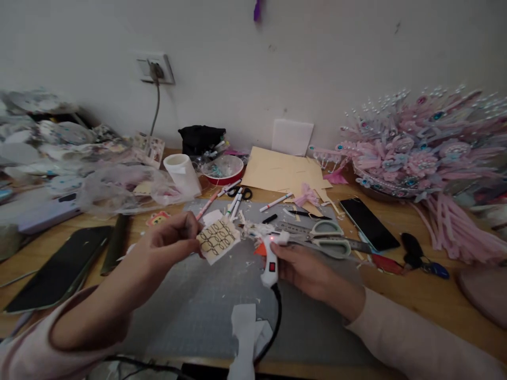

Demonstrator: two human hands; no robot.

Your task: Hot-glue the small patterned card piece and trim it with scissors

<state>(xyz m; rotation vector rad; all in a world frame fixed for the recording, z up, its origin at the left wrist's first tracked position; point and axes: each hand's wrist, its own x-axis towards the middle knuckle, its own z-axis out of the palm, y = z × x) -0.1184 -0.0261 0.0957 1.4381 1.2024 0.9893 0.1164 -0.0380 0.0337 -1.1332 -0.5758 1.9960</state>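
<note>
Between the thumb and fingers of my left hand [174, 245] is a small cream paper piece [217, 240] with looping dark lines drawn on it and torn white edges. My right hand [303, 269] is wrapped round a white glue gun [271, 264] with an orange trigger, a lit red light and a red switch. The gun's body is upright, just right of the paper piece and apart from it. Its black cord hangs down over the grey cutting mat [190, 316]. White scraps [257, 229] lie on the mat behind both hands.
Scissors [328, 237] and a phone [370, 222] lie to the right, below a pink beaded headdress [420, 153]. Further back are cream card sheets [273, 169], a red-rimmed bowl [224, 169] and a white roll [182, 174]. Another phone [59, 264] and plastic bags [122, 184] occupy the left.
</note>
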